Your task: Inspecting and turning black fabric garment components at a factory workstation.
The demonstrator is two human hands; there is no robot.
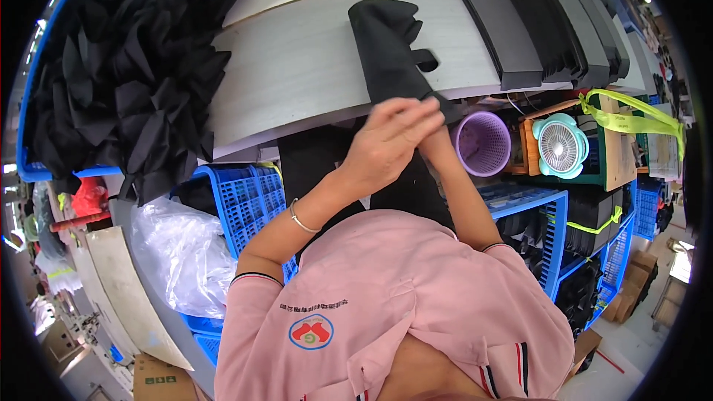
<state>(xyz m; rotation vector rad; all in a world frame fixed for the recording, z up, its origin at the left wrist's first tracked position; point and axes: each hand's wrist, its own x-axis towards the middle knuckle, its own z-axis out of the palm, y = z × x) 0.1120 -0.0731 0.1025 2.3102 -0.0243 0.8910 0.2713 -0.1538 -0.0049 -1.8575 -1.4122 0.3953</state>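
Note:
A black fabric piece (382, 44) lies curled on the grey tabletop, its near end reaching over the front edge to my hands. My left hand (382, 145), with a thin bracelet at the wrist, crosses in front of my right, its fingers together on the fabric's near end. Most of my right hand (437, 141) is hidden behind the left one, at the same end of the fabric. The fabric has a wavy far edge and a small strap-like loop on its right side.
Black fabric pieces fill a large blue crate (30, 167) at left. Stacked black panels (512, 37) stand on the table at right. Below the edge are a purple basket (483, 145), a turquoise fan (561, 146) and blue crates (252, 204). Clear plastic (182, 252) lies left.

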